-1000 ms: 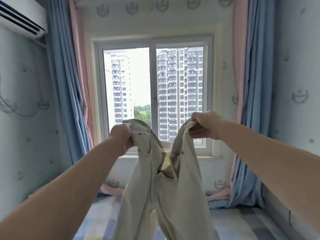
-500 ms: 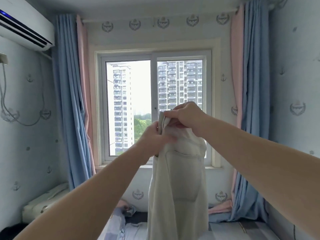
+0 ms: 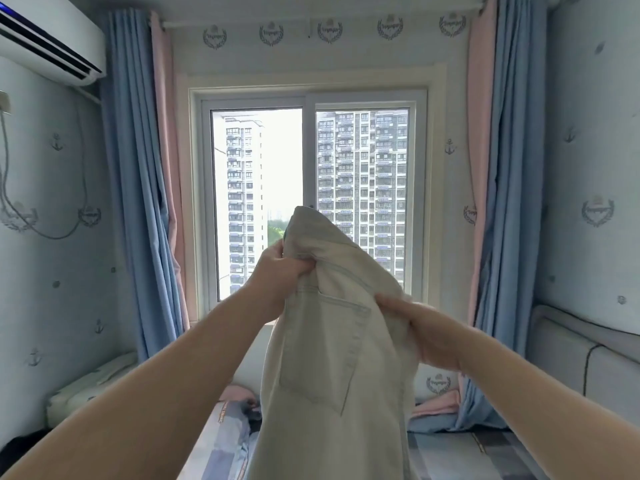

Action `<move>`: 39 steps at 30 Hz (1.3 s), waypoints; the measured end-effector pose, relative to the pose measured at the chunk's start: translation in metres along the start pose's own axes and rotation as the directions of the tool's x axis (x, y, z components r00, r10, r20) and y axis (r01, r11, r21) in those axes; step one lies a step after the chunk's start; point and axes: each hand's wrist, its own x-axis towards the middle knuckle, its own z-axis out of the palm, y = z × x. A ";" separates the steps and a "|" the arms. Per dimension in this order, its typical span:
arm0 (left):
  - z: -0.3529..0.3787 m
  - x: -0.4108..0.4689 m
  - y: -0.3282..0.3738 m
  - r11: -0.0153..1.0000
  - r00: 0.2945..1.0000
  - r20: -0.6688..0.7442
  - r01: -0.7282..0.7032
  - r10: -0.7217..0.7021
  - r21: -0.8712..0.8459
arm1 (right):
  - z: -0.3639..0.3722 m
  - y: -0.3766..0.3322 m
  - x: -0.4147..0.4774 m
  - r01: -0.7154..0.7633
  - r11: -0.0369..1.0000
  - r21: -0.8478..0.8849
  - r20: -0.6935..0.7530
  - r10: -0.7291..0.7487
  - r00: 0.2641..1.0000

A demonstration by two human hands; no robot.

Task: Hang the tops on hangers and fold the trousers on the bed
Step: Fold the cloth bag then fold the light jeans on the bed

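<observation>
**Trousers held upright over the bed, both hands gripping**

Window (image 3: 363, 188): fills the middle of the far wall, with tower blocks visible through the glass. Blue and pink curtains (image 3: 138, 202) hang at either side. An air conditioner (image 3: 41, 39) is mounted high on the left wall.

Bed (image 3: 478, 455): runs along the bottom of the view below the window. It is covered in blue-grey checked bedding, and some crumpled fabric lies near the far end.

Trousers (image 3: 332, 368): pale, off-white. They are held in the air in front of the window and hang down over the bed. The waist end is uppermost and a back pocket (image 3: 322, 348) faces the person. The legs run out of view at the bottom edge, so contact with the bed cannot be confirmed.

Left hand (image 3: 278, 271): closed, with fingers curled into a bunch of fabric at the left edge, near the waist.

Right hand (image 3: 429, 337): closed, lower than the left hand. Its fingers clamp the right edge of the trousers beside the pocket.
</observation>
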 end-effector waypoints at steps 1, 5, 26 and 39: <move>-0.002 0.000 0.000 1.000 1.000 0.012 0.016 -0.016 0.011 | 0.002 0.001 0.003 0.035 0.999 0.011 -0.061 -0.034 0.998; -0.025 -0.001 0.003 0.997 0.996 0.068 0.064 -0.066 0.037 | 0.003 -0.019 0.009 0.201 0.972 0.125 -0.237 -0.168 0.957; -0.157 -0.125 0.093 0.934 0.961 0.213 -0.229 0.174 0.274 | 0.205 -0.078 -0.115 0.451 0.508 -0.734 0.187 -0.487 0.853; -0.252 -0.211 0.095 0.876 0.986 0.156 -0.024 -0.059 0.483 | 0.327 -0.026 -0.143 0.532 0.602 -0.596 0.173 -0.550 0.817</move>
